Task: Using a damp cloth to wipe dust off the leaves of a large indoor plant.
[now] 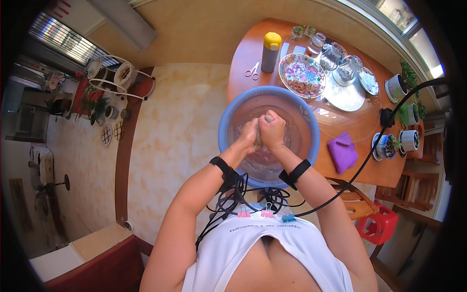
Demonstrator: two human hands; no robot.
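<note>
Clock centred on the basin, 12 at the top. Blue basin (pixel 314 141) with clear water (pixel 286 163), partly overlapping the table (pixel 372 168) edge. Both hands over the water, close together, closed around a grey cloth-like piece (pixel 269 118); exact kind hard to tell. Left hand (pixel 248 135) on the 9 o'clock side, fingers curled, gripping tight. Right hand (pixel 273 130) on the 3 o'clock side, fist wrapped around the piece. Piece sits inside the grip: one end pokes out at the right fist's 11 o'clock, another part shows in the narrow gap between the hands. Rest is hidden by fingers. Black straps (pixel 296 173) on both wrists.

On the table: bottle (pixel 270 56) with yellow lid at 12, scissors (pixel 252 71) lying just beside it toward 11, floral plate (pixel 300 73) with brown pieces at 1, round silver tray (pixel 346 97) with glass jug at 2, folded purple cloth (pixel 342 152) just past 3. Red stool (pixel 378 223) off the table, 4 o'clock.
</note>
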